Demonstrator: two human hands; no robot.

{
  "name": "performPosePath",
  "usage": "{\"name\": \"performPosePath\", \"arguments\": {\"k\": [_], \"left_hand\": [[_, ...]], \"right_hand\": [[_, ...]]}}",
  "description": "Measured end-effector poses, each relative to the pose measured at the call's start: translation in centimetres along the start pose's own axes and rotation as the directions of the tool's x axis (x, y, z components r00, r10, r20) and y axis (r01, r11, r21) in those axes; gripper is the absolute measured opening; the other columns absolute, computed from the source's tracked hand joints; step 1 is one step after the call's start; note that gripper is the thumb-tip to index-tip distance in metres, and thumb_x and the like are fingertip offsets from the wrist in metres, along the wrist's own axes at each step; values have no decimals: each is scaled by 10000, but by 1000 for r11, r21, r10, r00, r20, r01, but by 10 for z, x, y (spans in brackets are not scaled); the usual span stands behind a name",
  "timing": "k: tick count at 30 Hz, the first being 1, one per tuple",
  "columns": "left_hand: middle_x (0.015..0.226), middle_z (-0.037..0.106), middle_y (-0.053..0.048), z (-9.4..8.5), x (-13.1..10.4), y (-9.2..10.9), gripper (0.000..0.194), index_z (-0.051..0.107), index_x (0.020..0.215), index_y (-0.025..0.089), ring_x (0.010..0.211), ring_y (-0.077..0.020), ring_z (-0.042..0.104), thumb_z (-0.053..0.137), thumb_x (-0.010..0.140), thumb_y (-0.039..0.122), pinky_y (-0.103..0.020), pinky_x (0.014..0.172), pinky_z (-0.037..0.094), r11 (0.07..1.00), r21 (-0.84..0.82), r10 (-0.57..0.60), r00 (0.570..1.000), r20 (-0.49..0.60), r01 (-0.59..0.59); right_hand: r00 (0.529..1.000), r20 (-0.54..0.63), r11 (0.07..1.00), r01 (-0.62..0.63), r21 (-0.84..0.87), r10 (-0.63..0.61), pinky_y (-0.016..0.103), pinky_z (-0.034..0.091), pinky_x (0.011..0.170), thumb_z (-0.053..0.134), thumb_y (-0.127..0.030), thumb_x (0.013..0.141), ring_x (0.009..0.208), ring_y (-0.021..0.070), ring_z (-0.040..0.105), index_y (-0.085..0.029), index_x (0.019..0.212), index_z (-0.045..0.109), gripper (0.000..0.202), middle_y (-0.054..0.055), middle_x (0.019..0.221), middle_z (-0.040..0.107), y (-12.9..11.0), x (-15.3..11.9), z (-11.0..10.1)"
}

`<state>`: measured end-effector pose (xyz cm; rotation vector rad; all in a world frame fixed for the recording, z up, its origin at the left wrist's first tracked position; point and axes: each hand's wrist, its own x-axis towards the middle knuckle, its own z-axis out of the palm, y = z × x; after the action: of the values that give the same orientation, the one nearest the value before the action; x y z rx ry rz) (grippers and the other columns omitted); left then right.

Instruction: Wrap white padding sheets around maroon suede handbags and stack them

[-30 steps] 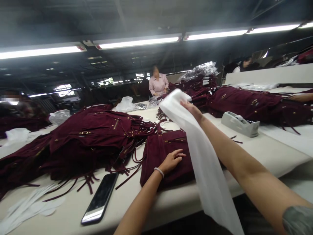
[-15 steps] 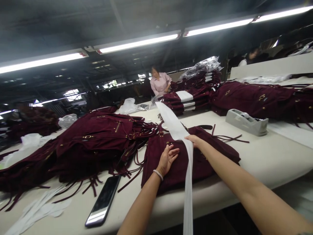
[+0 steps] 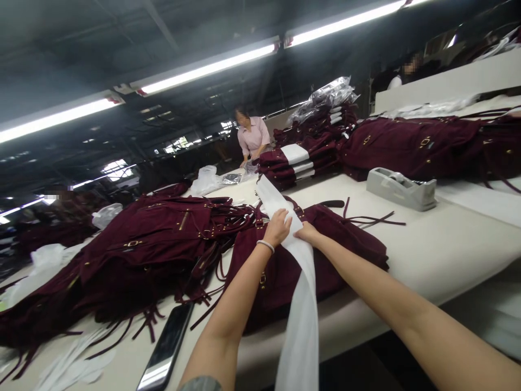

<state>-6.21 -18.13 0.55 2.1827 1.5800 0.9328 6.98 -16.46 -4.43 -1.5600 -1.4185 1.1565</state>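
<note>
A long white strip (image 3: 299,255), like paper or thin foam, lies across a maroon bag (image 3: 337,239) on the table and hangs down over the front edge. My left hand (image 3: 279,228) is closed on the strip's left edge, its fingers curled over it. On the opposite edge, my right hand (image 3: 307,232) pinches the strip, the thumb and fingers partly hidden. Beneath both hands rests the bag, its handle and brass fittings near the strip's far end.
More maroon bags (image 3: 150,244) are heaped on the left, by a phone (image 3: 166,345) and white strips (image 3: 75,361). Stacked bags with white bands (image 3: 295,155) stand behind. A grey tape dispenser (image 3: 401,188) sits on the right. A person in pink (image 3: 254,136) stands across the table.
My left hand has moved up and right from the bag and closed on the strip. My right hand still holds it, and the hanging part has swung and widened. The view has shifted slightly.
</note>
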Motion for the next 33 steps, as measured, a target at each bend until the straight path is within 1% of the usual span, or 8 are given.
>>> {"name": "performPosePath", "arguments": {"k": [5,8,12,16,19,24,28,33], "left_hand": [[1400,502,-170,27,17,-24,342,562,1214,165,1397,-295,349,540,905,310,-538,1159,222,985,169,-11,981,192,-22],[1322,554,-138,33,16,-39,299,591,1142,226,1360,-280,397,540,910,406,-516,1117,309,980,198,-35,976,215,-8],[1290,569,-122,36,18,-48,234,615,1058,234,1333,-277,418,590,886,391,-475,1127,299,980,197,-38,980,198,-1],[1291,569,-119,38,19,-48,211,617,1070,212,1297,-282,439,574,898,327,-457,1144,265,978,204,-7,981,192,-33],[1271,569,-113,36,14,-43,191,634,1065,213,1256,-260,459,562,904,288,-399,1132,286,972,216,55,980,190,-96],[1116,614,-92,31,7,-35,137,636,1003,204,1109,-233,531,561,888,206,-357,1005,411,954,260,107,978,179,-151],[955,666,-64,28,10,-33,79,643,924,197,924,-216,597,589,866,202,-343,891,462,949,280,76,968,238,-143],[899,693,-76,17,13,-18,82,657,876,182,904,-239,624,601,852,239,-349,880,449,935,324,21,938,345,-140]], "right_hand": [[996,48,984,-86,157,79,277,505,803,781,-130,648,990,232,642,-123,1127,598,514,117,1050,690,-7,-6,-7],[987,120,940,-142,311,110,248,512,700,725,-142,687,891,201,658,-125,1077,617,406,108,1015,703,-8,-30,-19],[958,282,806,-210,554,56,233,517,665,673,-254,777,752,145,646,-138,898,661,169,81,922,711,-5,-95,-51],[887,430,474,-311,824,-166,276,518,817,763,-300,716,878,184,659,-146,889,693,242,75,937,720,-4,-170,-71],[877,462,428,-370,825,-134,312,517,851,790,-313,688,932,219,668,-170,976,694,336,72,972,727,3,-214,-72],[866,498,610,-373,699,-42,360,518,827,744,-371,736,916,244,669,-188,1159,608,480,85,1056,710,50,-251,-60],[982,188,917,-108,383,37,352,500,806,674,-422,758,916,267,654,-174,1060,605,397,88,1003,704,90,-258,-53],[997,-78,998,-4,-60,-1,352,462,804,625,-321,769,891,269,638,-187,1012,567,284,96,955,688,86,-242,-53]]}}
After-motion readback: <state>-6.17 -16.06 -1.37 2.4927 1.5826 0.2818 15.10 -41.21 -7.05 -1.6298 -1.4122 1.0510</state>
